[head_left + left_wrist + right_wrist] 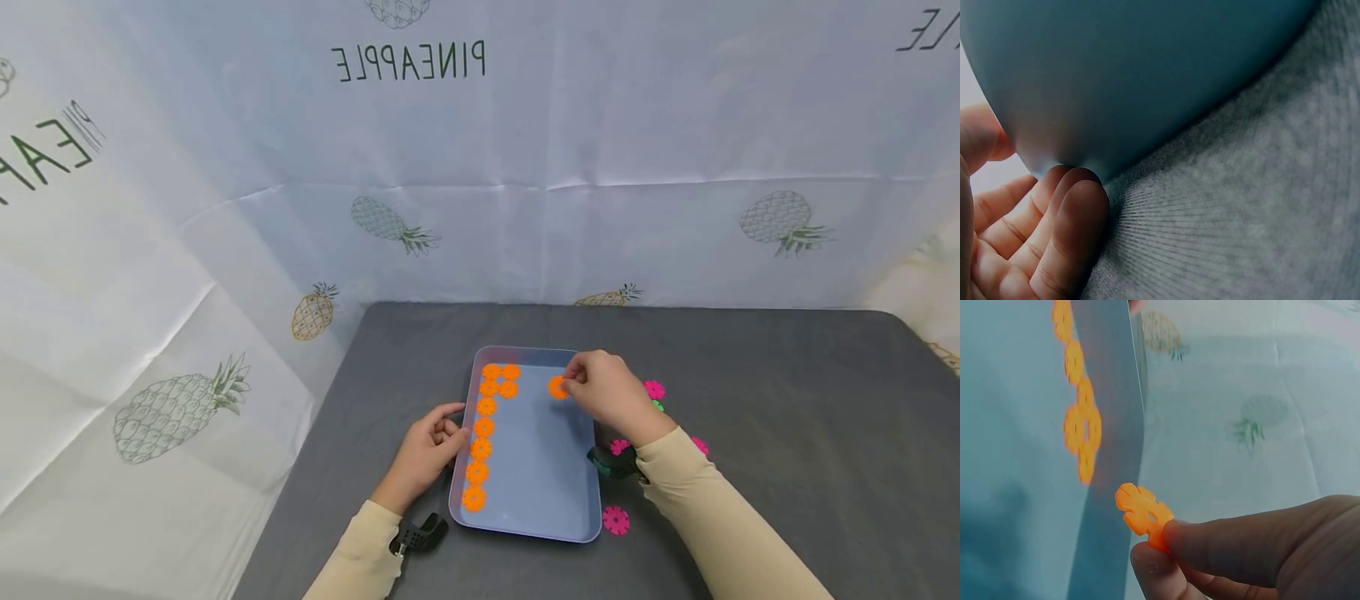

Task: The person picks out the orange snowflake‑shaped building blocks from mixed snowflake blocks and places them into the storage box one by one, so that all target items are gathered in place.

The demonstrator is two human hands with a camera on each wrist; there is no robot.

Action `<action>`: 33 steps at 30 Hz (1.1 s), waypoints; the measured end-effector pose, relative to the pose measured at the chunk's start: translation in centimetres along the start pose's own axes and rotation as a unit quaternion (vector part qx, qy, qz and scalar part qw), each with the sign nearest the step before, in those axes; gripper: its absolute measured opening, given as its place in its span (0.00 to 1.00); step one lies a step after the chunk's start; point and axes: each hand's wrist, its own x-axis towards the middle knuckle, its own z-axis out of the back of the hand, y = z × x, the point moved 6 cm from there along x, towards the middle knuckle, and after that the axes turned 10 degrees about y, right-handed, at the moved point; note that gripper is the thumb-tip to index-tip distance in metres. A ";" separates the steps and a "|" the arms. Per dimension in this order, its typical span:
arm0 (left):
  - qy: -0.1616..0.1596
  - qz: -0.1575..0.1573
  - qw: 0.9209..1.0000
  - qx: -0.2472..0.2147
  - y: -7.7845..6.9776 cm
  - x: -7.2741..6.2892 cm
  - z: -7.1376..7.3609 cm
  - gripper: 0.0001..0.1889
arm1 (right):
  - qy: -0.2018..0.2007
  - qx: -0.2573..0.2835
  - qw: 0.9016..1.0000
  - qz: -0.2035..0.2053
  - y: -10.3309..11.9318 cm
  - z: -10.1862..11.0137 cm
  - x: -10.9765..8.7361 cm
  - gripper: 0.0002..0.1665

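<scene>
A blue tray [540, 467] lies on the table, with several orange flower-shaped plastic discs [481, 448] in a column along its left side and a short second column at its far end. Over the tray's far right part, my right hand [611, 396] pinches another orange disc [1144, 512] between thumb and fingertips. This disc is tilted and apart from the others in the right wrist view. My left hand [423, 454] holds the tray's left rim, its fingertips [1079, 212] against the outer wall in the left wrist view.
Pink discs [616, 520] lie on the grey table [787, 433] right of the tray, some partly hidden by the right arm. A green disc [657, 406] shows beside the right wrist. Behind the table hangs a white pineapple-print cloth [637, 125].
</scene>
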 end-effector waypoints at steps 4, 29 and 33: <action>-0.002 -0.008 1.000 0.003 -0.3 0.3 0.1 0.24 | 0.011 -0.001 1.000 0.009 0.9 -1.5 1.7 0.05; -0.004 -0.013 1.000 0.000 -0.4 0.5 -0.6 0.23 | 0.036 0.008 0.999 -0.016 1.3 -6.7 5.2 0.21; 0.005 -0.016 1.000 -0.003 -0.4 0.6 -0.9 0.23 | 0.030 0.008 0.999 -0.029 1.0 -6.7 4.8 0.22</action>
